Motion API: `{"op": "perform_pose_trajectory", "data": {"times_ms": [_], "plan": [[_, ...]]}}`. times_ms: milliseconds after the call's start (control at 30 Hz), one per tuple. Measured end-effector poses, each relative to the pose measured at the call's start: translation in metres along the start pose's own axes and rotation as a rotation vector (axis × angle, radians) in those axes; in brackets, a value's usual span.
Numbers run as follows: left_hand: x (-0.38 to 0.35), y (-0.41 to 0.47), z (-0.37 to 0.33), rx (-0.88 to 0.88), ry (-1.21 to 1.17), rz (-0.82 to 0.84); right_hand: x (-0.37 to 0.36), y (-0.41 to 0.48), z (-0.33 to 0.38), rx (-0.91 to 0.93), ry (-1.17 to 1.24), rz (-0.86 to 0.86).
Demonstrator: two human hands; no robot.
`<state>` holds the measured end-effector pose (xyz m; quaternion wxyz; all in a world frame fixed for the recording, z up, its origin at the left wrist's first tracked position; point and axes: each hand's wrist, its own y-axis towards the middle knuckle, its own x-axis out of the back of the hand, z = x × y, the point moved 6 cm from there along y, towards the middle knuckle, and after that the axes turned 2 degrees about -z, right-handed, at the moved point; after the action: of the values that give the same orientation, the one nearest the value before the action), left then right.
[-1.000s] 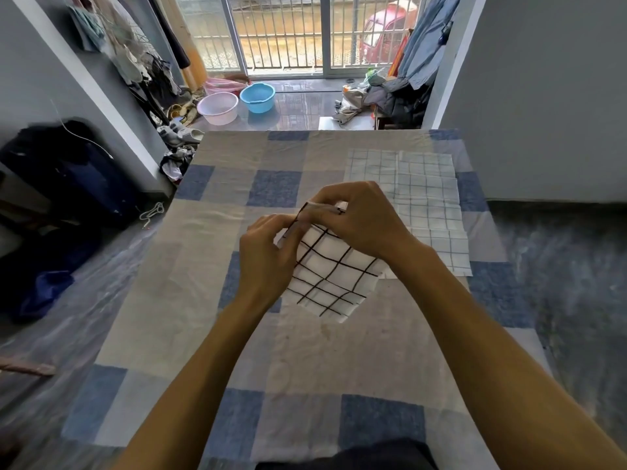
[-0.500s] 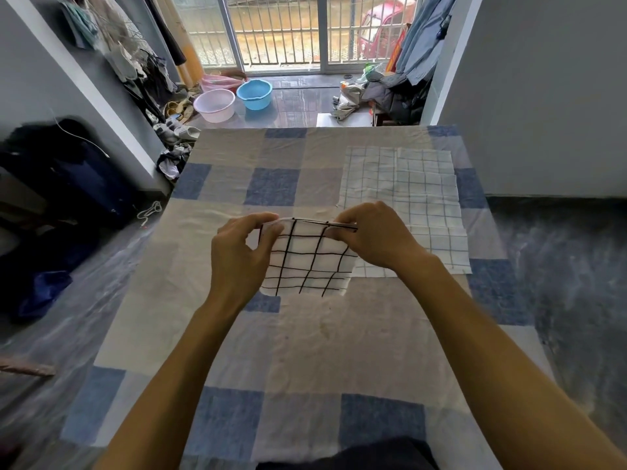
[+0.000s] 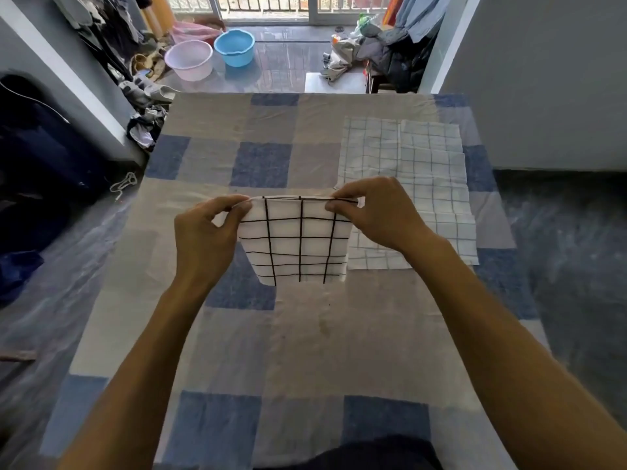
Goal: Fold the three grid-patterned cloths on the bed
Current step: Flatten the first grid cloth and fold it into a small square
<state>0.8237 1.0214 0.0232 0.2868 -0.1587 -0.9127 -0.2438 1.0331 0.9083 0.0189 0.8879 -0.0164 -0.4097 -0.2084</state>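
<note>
both hands up over the middle of the bed [image 3: 305, 351]. left hand [image 3: 203, 242] pinches the top left corner of the black-grid white cloth [image 3: 298, 245], thumb and fingers curled on the edge. right hand [image 3: 376, 215] pinches the top right corner the same way. cloth hangs from the top edge, looks folded into a small rectangle, top edge level, lower edge free above the checked blue and grey bedsheet [image 3: 261, 161]. blue-grid cloths [image 3: 431, 171] lie flat and overlapping on the right side of the bed, just behind the right hand. on the floor past the bed: a pink basin [image 3: 190, 61] beside a blue basin [image 3: 235, 47].
</note>
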Motion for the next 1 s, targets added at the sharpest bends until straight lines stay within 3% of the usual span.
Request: {"op": "perform_pose_trajectory", "data": {"times_ms": [500, 767, 1000], "plan": [[-0.017, 0.043, 0.022, -0.052, 0.016, 0.011, -0.007, 0.033, -0.012, 0.043, 0.0, -0.253], [-0.031, -0.07, 0.053, -0.063, 0.139, 0.148, -0.06, -0.067, -0.039, 0.001, -0.002, -0.101], [-0.049, -0.209, 0.088, 0.08, 0.099, 0.241, -0.119, -0.178, -0.074, -0.079, -0.029, 0.121]]}}
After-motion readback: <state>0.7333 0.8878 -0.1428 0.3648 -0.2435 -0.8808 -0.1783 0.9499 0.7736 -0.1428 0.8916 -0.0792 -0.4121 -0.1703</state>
